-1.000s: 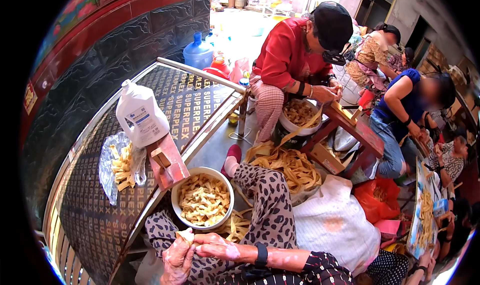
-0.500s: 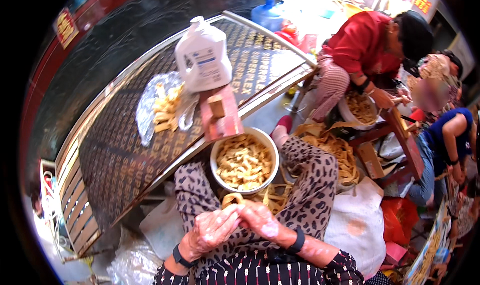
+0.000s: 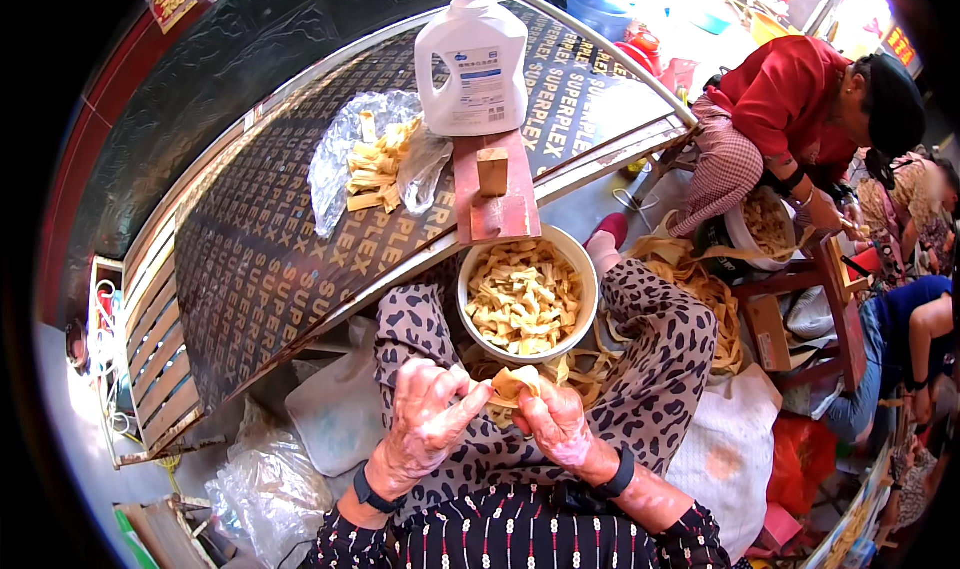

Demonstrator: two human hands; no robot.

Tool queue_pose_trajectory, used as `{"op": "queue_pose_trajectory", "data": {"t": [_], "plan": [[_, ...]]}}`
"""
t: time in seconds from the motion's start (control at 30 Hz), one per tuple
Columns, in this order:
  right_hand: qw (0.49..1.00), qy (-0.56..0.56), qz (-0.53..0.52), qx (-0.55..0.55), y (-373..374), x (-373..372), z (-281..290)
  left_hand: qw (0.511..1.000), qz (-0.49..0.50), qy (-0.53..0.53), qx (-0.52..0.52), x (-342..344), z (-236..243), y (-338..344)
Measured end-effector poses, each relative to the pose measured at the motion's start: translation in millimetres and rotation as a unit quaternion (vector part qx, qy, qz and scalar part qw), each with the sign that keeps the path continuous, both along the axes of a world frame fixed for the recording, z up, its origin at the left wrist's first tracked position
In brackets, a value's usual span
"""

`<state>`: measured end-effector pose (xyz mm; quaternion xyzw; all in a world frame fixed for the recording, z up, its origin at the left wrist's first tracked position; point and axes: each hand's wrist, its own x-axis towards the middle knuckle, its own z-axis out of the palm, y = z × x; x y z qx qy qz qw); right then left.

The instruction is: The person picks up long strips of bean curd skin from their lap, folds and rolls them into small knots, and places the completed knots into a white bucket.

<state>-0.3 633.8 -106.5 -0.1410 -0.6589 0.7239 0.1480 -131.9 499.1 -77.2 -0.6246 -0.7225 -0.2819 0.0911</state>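
Note:
Between my hands, just below the bowl, is a soft, flat tan strip point(image 3: 514, 381), folded into a loop. My right hand point(image 3: 560, 424) pinches its right side between thumb and fingers. At its left side, my left hand point(image 3: 425, 424) has curled fingers, with the fingertips against the strip's edge. A white bowl point(image 3: 590, 319) full of short knotted or folded tan pieces point(image 3: 525, 294) stands in front of me between my knees. More long tan strips point(image 3: 600, 364) lie under and beside the bowl, partly hidden by it and my legs.
A low table point(image 3: 260, 299) holds a plastic bag with tan pieces point(image 3: 380, 164), a white jug point(image 3: 473, 64) and a red board with a wooden block point(image 3: 495, 194). At right, a person in red point(image 3: 775, 99) works over another bucket point(image 3: 745, 234), beside a wooden stool point(image 3: 845, 319).
My hands have moved apart, and the folded strip now shows between them. The view has shifted, so table, bowl and co-worker sit higher and further right.

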Motion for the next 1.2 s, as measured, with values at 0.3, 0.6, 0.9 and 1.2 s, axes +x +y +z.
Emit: {"op": "queue_pose_trajectory", "data": {"t": [0.3, 0.6, 0.9, 1.2], "plan": [[0.991, 0.035, 0.027, 0.130, 2, -5, -7, 0.959, -0.031, -0.278, 0.049, 7, -18, 5], [0.993, 0.018, 0.068, 0.093, -1, -2, -5, 0.884, 0.060, -0.464, 0.001, 24, -5, 5], [0.978, 0.061, 0.082, 0.179, 2, -1, -2, 0.680, -0.032, -0.724, 0.112, 20, -16, 6], [0.906, 0.149, 0.071, 0.391, 10, -2, -2, 0.524, -0.088, -0.845, 0.063, 21, -5, 5]]}}
